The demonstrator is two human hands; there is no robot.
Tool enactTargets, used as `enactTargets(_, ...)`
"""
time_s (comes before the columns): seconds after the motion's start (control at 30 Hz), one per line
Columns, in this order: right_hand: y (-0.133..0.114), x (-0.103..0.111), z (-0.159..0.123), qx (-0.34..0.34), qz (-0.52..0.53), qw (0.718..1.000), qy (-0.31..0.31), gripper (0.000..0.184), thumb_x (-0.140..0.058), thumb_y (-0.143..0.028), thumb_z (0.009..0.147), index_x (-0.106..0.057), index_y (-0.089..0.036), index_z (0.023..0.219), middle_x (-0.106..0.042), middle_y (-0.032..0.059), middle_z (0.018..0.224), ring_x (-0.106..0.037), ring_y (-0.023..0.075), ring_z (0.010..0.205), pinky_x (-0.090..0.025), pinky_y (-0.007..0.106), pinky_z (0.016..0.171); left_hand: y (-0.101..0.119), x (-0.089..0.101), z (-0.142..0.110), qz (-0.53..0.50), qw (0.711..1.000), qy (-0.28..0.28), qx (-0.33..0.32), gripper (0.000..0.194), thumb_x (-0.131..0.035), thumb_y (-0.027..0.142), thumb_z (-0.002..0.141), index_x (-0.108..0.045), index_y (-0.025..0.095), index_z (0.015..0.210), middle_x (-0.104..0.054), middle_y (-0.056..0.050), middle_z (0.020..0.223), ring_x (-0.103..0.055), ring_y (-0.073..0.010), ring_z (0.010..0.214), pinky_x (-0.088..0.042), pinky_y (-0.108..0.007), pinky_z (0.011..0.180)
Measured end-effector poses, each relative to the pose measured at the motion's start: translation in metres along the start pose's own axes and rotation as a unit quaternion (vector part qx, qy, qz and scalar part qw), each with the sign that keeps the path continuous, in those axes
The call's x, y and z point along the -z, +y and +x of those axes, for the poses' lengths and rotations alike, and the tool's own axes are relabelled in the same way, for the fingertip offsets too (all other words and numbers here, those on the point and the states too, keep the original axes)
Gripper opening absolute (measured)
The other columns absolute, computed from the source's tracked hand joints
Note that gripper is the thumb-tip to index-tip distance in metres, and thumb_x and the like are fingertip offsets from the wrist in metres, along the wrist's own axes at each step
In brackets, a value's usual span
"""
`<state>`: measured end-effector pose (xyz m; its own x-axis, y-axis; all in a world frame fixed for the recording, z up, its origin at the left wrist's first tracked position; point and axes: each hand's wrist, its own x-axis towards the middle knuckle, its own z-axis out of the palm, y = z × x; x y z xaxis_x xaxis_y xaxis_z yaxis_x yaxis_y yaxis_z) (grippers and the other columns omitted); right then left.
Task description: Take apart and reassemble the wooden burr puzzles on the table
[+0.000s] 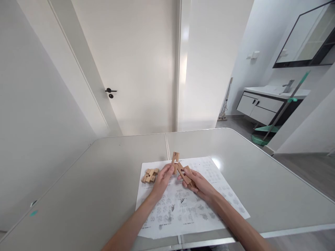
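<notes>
My left hand (164,176) is closed on a notched wooden puzzle piece (175,157) that stands nearly upright and bears a dark mark near its top. In my right hand (197,181) are wooden puzzle pieces (184,174), tilted and partly covered by the fingers. The pieces of both hands meet or nearly meet; whether they interlock I cannot tell. Left of my left hand lies a cluster of wooden blocks (150,175). Beneath both hands is a printed paper sheet (180,218) with rows of diagrams, torn in a couple of spots.
The sheet lies on a grey table (104,195) with a seam down its middle. Beyond its far edge is a white door (136,69) with a black handle. To the right stand a sink cabinet (261,106), a mop (226,99) and a green dustpan (260,140).
</notes>
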<state>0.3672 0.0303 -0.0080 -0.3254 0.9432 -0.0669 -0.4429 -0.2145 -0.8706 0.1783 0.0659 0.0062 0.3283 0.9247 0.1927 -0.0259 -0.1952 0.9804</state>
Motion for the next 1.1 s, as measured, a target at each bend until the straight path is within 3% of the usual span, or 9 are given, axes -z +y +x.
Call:
enactTargets(0.07, 0.0, -0.002, -0.001, 0.015, -0.044, 0.999, -0.009, 0.04, -0.067, -0.056, 0.095, -0.066, -0.017, 0.105, -0.069, 0.0063, 0.088, -0.047, 0.0081, 0.055, -0.017, 0.022, 0.042, 0.005, -0.001, -0.002, -0.037, 0.997, -0.059, 0.019, 0.042, -0.055, 0.054, 0.1, -0.072, 0.021, 0.12, -0.071, -0.008, 0.103, -0.066, -0.0243, 0.098, -0.048, -0.037, 0.097)
enactTargets(0.13, 0.001, -0.005, -0.001, 0.031, -0.08, 0.996, -0.008, 0.041, -0.066, -0.058, 0.095, -0.064, -0.018, 0.106, -0.069, 0.0052, 0.085, -0.047, 0.0087, 0.053, -0.018, 0.023, 0.043, 0.009, -0.002, -0.005, -0.066, 0.991, -0.113, 0.034, 0.046, -0.054, 0.055, 0.1, -0.072, 0.02, 0.123, -0.069, -0.006, 0.089, -0.067, -0.0228, 0.082, -0.05, -0.039, 0.09)
enactTargets(0.23, 0.002, -0.006, 0.001, 0.053, -0.13, 0.99, -0.001, 0.043, -0.062, -0.062, 0.095, -0.062, -0.02, 0.101, -0.069, 0.0035, 0.08, -0.045, 0.0089, 0.048, -0.022, 0.024, 0.043, 0.01, -0.004, -0.006, -0.099, 0.985, -0.139, 0.038, 0.045, -0.054, 0.054, 0.101, -0.071, 0.017, 0.121, -0.061, -0.003, 0.078, -0.063, -0.0189, 0.068, -0.05, -0.037, 0.08)
enactTargets(0.37, 0.007, -0.007, 0.002, 0.062, -0.173, 0.983, -0.019, 0.044, -0.057, -0.063, 0.098, -0.062, -0.019, 0.098, -0.071, 0.0046, 0.084, -0.049, 0.0101, 0.051, -0.033, 0.026, 0.048, 0.001, -0.003, -0.004, -0.115, 0.984, -0.126, 0.059, 0.046, -0.059, 0.053, 0.099, -0.069, 0.015, 0.123, -0.055, 0.0, 0.072, -0.057, -0.0151, 0.064, -0.049, -0.031, 0.068)
enactTargets(0.5, 0.013, -0.008, 0.003, 0.049, -0.185, 0.981, -0.043, 0.048, -0.049, -0.067, 0.099, -0.059, -0.021, 0.11, -0.07, 0.0058, 0.092, -0.062, 0.016, 0.06, -0.037, 0.025, 0.046, -0.009, -0.002, -0.001, -0.124, 0.987, -0.072, 0.075, 0.048, -0.061, 0.059, 0.095, -0.07, 0.016, 0.116, -0.063, -0.003, 0.084, -0.052, -0.0126, 0.061, -0.046, -0.026, 0.055)
enactTargets(0.67, 0.014, -0.009, 0.004, 0.102, -0.231, 0.965, 0.072, 0.047, -0.046, -0.068, 0.1, -0.058, -0.023, 0.103, -0.067, 0.0002, 0.079, -0.059, 0.014, 0.051, -0.036, 0.026, 0.048, -0.012, 0.0, 0.002, -0.095, 0.994, 0.005, 0.043, 0.046, -0.054, 0.062, 0.097, -0.07, 0.019, 0.097, -0.073, -0.009, 0.098, -0.067, -0.0221, 0.094, -0.052, -0.034, 0.089)
enactTargets(0.8, 0.008, -0.004, 0.005, 0.075, -0.125, 0.979, 0.141, 0.049, -0.047, -0.069, 0.099, -0.063, -0.024, 0.108, -0.06, -0.001, 0.073, -0.045, 0.0126, 0.051, -0.028, 0.025, 0.046, -0.011, -0.001, 0.001, 0.002, 0.999, 0.014, 0.035, 0.048, -0.044, 0.064, 0.1, -0.058, 0.021, 0.082, -0.066, -0.003, 0.076, -0.063, -0.0176, 0.075, -0.051, -0.031, 0.08)
enactTargets(0.93, 0.003, 0.002, 0.006, 0.038, 0.032, 0.991, 0.128, 0.049, -0.058, -0.069, 0.092, -0.067, -0.021, 0.096, -0.058, 0.0015, 0.072, -0.04, 0.0132, 0.052, -0.026, 0.026, 0.044, -0.011, -0.004, -0.003, 0.049, 0.998, -0.026, 0.035, 0.047, -0.043, 0.064, 0.101, -0.046, 0.023, 0.079, -0.046, 0.005, 0.061, -0.046, -0.0125, 0.055, -0.04, -0.024, 0.057)
enactTargets(1.1, 0.002, 0.006, 0.005, 0.034, 0.078, 0.992, 0.089, 0.056, -0.055, -0.072, 0.093, -0.071, -0.023, 0.116, -0.056, 0.0013, 0.074, -0.037, 0.0123, 0.053, -0.027, 0.024, 0.045, -0.007, -0.007, -0.007, 0.114, 0.993, -0.039, 0.009, 0.045, -0.049, 0.058, 0.1, -0.047, 0.022, 0.073, -0.044, 0.005, 0.064, -0.039, -0.0126, 0.056, -0.033, -0.026, 0.055)
